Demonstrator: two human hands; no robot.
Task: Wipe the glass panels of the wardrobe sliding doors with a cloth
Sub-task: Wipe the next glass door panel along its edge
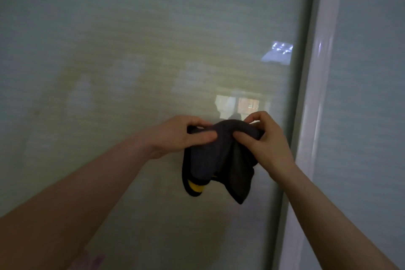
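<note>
**Both hands hold a dark cloth up in front of a wardrobe door's glass**

A tall frosted pale grey-green glass panel (131,50) of a sliding wardrobe door fills nearly the whole view, directly beyond the fingers. It carries faint reflections of a lit window and a bright patch. To the right of the fingers runs a glossy white vertical door frame (317,94), and past it a second frosted glass panel (368,72).

Two bare forearms reach in from the bottom corners and meet just right of centre. Between them hangs a dark grey soft fabric cloth with a black edge and a yellow patch (219,160). Its top edge is bunched between the hands and runs left to right; the rest drapes below the fingers.

The left hand (182,136) grips the cloth's left part, thumb across the front. The right hand (265,138) pinches its right part with curled fingers. The cloth seems to hang in front of the glass; whether it touches cannot be told. Both hands look equally near the panel, so wiping likely means pushing forward.
</note>
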